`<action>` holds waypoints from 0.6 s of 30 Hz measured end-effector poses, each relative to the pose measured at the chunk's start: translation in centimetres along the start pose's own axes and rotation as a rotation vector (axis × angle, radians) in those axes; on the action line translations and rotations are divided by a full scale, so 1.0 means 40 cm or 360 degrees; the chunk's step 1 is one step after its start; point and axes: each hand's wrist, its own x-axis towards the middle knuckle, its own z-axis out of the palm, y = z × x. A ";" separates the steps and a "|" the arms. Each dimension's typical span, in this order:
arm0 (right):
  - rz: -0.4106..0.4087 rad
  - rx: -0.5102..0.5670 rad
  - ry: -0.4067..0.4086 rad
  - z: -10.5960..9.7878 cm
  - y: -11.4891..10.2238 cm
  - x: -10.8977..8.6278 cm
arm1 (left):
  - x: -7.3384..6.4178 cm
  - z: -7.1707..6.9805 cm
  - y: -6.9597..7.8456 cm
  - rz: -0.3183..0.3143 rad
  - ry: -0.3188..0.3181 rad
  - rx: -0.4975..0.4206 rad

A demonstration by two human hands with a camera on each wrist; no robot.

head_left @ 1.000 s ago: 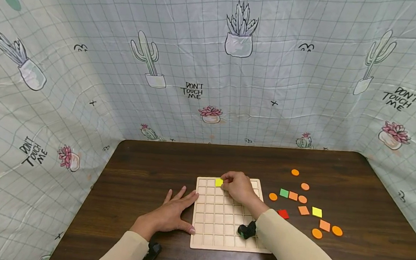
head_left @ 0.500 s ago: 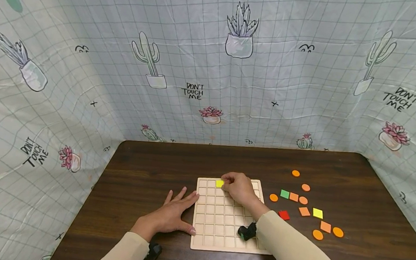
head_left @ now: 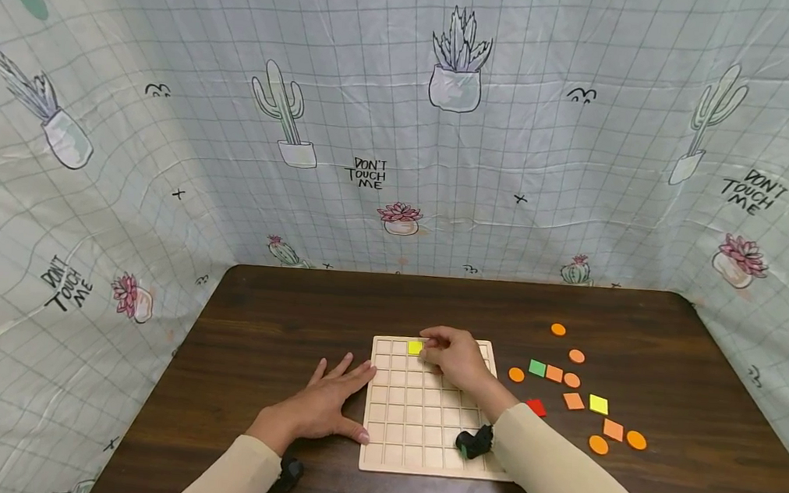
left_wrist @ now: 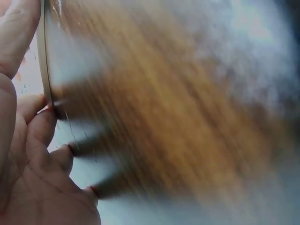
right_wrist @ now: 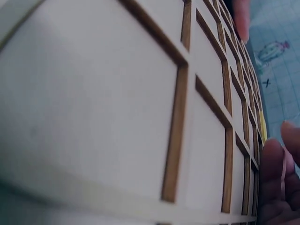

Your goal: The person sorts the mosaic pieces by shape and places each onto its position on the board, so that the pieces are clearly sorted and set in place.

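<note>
A pale wooden board (head_left: 416, 417) with a grid of square recesses lies on the table. My left hand (head_left: 319, 408) rests at its left edge, fingers spread, thumb and fingertips against the side. The left wrist view shows these fingertips (left_wrist: 68, 150) beside the board's thin edge (left_wrist: 44, 51). A yellow square tile (head_left: 414, 348) sits in a recess of the far row. Just right of it, my right hand (head_left: 456, 359) has its fingers bent down over the board. Its fingertips (right_wrist: 272, 152) appear beside the yellow tile (right_wrist: 263, 125) in the right wrist view; I cannot tell whether they pinch anything.
Right of the board lie loose flat pieces: a green square (head_left: 537, 368), a red square (head_left: 536, 407), another yellow square (head_left: 598, 404), several orange squares (head_left: 573, 401) and several orange discs (head_left: 599, 444). A patterned curtain (head_left: 405, 122) surrounds the dark wooden table (head_left: 290, 308).
The right hand's thumb and index finger have spread slightly apart beside the yellow tile, and its wrist has shifted a little right. The left hand stays on the board's edge.
</note>
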 end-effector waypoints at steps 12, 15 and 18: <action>-0.0039 0.0186 -0.0048 -0.014 0.002 -0.014 | 0.004 -0.004 0.005 -0.0008 0.0007 0.0040; -0.0051 0.0167 -0.0053 -0.025 -0.008 -0.026 | 0.002 -0.006 0.006 -0.0010 -0.0005 0.0053; -0.0060 0.0090 -0.0040 -0.044 -0.022 -0.044 | 0.000 -0.007 0.007 -0.0004 -0.0018 0.0068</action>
